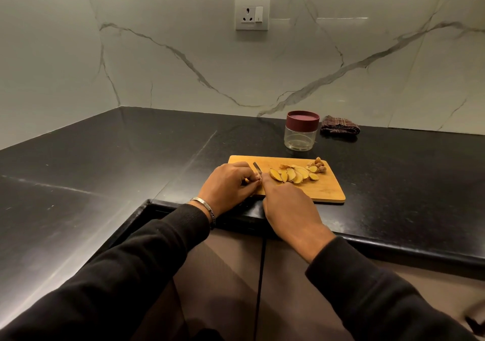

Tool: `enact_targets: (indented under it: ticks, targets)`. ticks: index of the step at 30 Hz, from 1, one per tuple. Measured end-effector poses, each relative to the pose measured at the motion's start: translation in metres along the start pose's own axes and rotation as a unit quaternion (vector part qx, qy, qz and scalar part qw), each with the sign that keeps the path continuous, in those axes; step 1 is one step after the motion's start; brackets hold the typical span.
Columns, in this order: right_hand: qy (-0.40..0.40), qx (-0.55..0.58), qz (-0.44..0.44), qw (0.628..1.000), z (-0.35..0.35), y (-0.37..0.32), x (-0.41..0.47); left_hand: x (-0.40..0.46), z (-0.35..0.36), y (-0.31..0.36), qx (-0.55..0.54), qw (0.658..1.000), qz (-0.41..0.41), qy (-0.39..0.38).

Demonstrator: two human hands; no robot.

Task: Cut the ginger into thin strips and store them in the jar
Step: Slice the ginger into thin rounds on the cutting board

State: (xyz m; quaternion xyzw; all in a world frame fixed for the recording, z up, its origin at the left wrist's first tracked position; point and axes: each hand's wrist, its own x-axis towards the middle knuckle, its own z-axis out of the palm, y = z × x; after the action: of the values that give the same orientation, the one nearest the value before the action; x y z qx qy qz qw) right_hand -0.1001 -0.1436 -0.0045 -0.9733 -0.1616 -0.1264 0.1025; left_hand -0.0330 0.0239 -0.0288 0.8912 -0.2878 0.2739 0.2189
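We judge the task to be in its middle stage. On the rectangular pale wooden cutting board [322, 192], a row of flat yellow ginger slices [292, 174] lies fanned and overlapping across the centre. At the board's far right corner sits a small heap of knobbly brown ginger offcuts [318, 167], apparently ends and peel. No thin strips are visible yet, so we take slicing as largely done and strip-cutting as just starting or still ahead.

Our left hand [231, 183] rests at the near left part of the board with its fingers curled down and bunched together, apparently pinning a small piece of ginger; that piece is hidden under the fingertips, so we cannot confirm it. Our right hand [287, 206] lies just beside the left, fingers curled forward and closed around what we take to be the handle of the small steel-bladed knife [256, 167]. Only the narrow blade shows, tip pointing away from us, between the two hands.

The short clear jar with a maroon screw lid [301, 130] stands on the black stone countertop [131, 157] just beyond the board. The jar looks empty, and its lid is on. Remaining work: cut the slices into strips, open the jar, transfer the strips.

The slices look moist, smooth-faced and oval, with darker skin at the edges.
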Motion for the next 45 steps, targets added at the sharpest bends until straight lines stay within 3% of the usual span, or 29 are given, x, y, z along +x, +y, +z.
enact_targets:
  ticks: [23,30,37,45]
  targets:
    - [-0.068,-0.017,-0.014,0.997,-0.004,0.006,-0.025,0.0,0.0,-0.001,-0.012,1.0,0.004,0.009]
    - [-0.092,0.109,0.023,0.989,-0.015,0.02,-0.024,0.0,-0.001,-0.001,-0.011,1.0,0.005,0.012]
    - [-0.135,0.322,0.095,0.932,-0.015,0.043,-0.021,0.0,0.0,-0.001,-0.016,1.0,0.004,0.012]
    - [-0.072,0.293,0.103,0.948,-0.014,0.041,-0.019,-0.001,-0.001,-0.001,-0.027,1.0,-0.003,0.012]
